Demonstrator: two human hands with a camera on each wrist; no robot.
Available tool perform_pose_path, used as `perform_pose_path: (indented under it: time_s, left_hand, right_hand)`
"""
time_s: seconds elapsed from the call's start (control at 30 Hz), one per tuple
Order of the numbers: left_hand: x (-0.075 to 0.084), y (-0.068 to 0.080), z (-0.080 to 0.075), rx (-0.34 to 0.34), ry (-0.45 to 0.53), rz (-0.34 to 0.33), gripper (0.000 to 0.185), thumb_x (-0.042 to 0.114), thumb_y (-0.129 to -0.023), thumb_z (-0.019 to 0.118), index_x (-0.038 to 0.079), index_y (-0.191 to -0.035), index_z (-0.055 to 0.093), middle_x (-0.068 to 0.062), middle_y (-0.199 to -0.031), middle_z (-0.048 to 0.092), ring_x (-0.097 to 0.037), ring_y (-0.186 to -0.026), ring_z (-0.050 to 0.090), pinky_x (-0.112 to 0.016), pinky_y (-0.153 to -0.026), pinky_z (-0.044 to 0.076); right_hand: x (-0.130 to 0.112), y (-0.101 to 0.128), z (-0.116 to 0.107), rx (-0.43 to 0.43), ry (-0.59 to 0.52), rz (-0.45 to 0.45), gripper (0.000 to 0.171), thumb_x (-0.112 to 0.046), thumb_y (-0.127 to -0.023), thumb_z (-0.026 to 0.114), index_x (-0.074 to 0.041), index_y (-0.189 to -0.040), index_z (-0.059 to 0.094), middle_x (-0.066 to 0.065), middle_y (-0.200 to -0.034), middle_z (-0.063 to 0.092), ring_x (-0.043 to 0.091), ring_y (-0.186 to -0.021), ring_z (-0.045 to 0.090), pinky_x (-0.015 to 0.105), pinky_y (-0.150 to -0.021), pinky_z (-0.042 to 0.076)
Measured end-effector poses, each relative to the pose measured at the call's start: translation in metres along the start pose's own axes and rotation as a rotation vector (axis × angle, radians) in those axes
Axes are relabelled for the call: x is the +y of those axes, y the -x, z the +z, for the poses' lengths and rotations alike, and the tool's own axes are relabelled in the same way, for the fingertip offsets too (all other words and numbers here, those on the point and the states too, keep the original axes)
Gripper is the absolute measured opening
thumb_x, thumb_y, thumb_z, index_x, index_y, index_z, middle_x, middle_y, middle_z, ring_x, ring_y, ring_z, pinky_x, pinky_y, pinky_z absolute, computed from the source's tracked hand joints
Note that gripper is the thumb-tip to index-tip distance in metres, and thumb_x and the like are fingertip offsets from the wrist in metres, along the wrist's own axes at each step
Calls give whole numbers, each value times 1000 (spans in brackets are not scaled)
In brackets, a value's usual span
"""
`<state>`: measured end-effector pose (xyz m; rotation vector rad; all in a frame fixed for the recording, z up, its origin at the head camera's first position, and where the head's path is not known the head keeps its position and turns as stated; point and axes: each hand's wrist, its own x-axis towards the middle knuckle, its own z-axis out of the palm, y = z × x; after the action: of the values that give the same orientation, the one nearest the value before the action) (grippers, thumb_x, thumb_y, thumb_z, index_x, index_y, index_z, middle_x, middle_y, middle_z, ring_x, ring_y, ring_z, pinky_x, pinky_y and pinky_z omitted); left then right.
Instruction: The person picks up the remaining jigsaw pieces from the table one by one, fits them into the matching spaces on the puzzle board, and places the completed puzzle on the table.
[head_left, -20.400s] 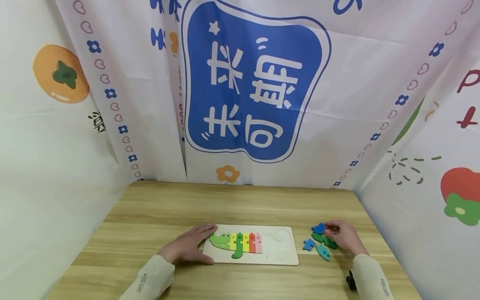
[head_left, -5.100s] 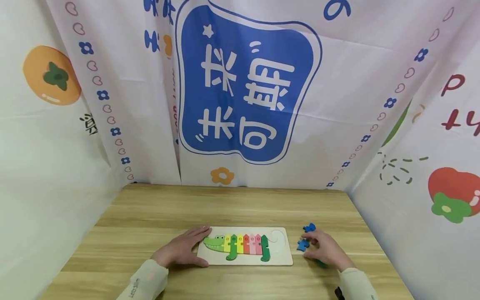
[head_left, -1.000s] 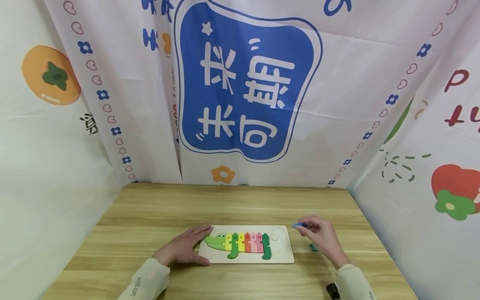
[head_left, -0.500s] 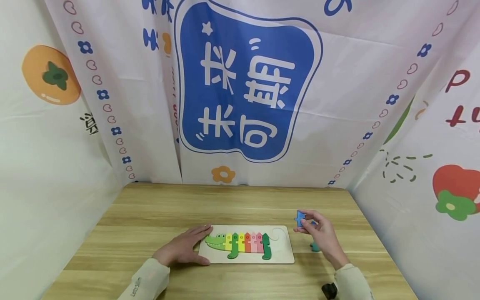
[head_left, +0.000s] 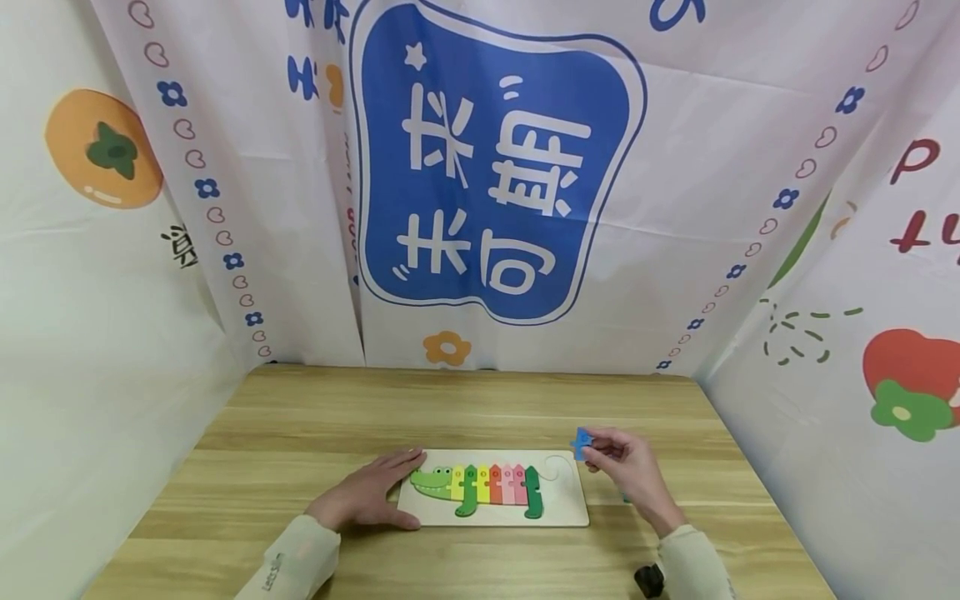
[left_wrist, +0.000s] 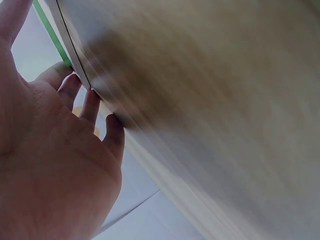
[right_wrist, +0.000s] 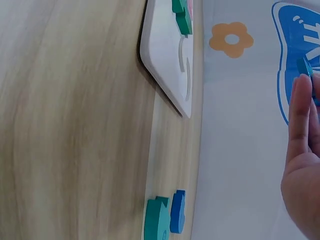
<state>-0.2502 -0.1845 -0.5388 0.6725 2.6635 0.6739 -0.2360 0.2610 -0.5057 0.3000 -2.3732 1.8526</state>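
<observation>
A pale wooden puzzle board [head_left: 564, 510] lies on the table with a crocodile partly built in it. Its green head [head_left: 429, 485] is at the left, then striped yellow, green, red and pink pieces, then a dark green leg piece [head_left: 532, 493]. At the board's left end rests my left hand [head_left: 363, 494], thumb and fingers spread along the edge; the left wrist view has the fingertips at the board's side. My right hand [head_left: 628, 467] pinches a small blue puzzle piece [head_left: 581, 444] between thumb and fingers, raised over the board's upper right corner.
In the right wrist view, a teal puzzle piece [right_wrist: 156, 220] and another blue piece [right_wrist: 177, 212] lie on the table beyond the board's right end. A black object [head_left: 648, 581] sits by the right sleeve. Printed cloth [head_left: 697, 208] encloses the table's back and sides.
Earlier, pink and dark green pieces joined the crocodile. Over the last second my right hand turned the blue piece upright and carried it left to the board's corner. My left hand stayed put.
</observation>
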Motion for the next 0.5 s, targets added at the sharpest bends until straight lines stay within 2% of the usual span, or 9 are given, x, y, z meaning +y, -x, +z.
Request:
perform_pose_path:
  time_s: [0.13, 0.33, 0.5]
  left_hand:
    - [0, -1, -1, -7, 6, -6, 109, 66, -78, 81, 19, -163, 34, -4, -171, 29, -41, -156, 27, -70, -119, 28]
    - [2, 1, -2, -11, 1, 0, 107, 62, -79, 82, 17, -164, 33, -6, -171, 29, -43, -155, 27, -71, -119, 28]
    - [4, 1, -3, -17, 2, -9, 107, 62, -79, 82, 19, -164, 33, -5, -171, 29, -42, -156, 27, -70, -119, 28]
  right_hand:
    - [3, -3, 8, -45, 42, 48, 36, -6, -91, 78, 4, -125, 71, 20, -99, 73, 14, -79, 73, 30, -73, 64]
    - [12, -3, 23, -189, 171, 150, 32, -10, -94, 77, -2, -124, 73, 9, -93, 72, 22, -76, 73, 33, -70, 64]
    - [19, -2, 34, -259, 226, 190, 27, -10, -92, 78, -4, -118, 76, 6, -89, 71, 17, -71, 70, 29, -63, 63]
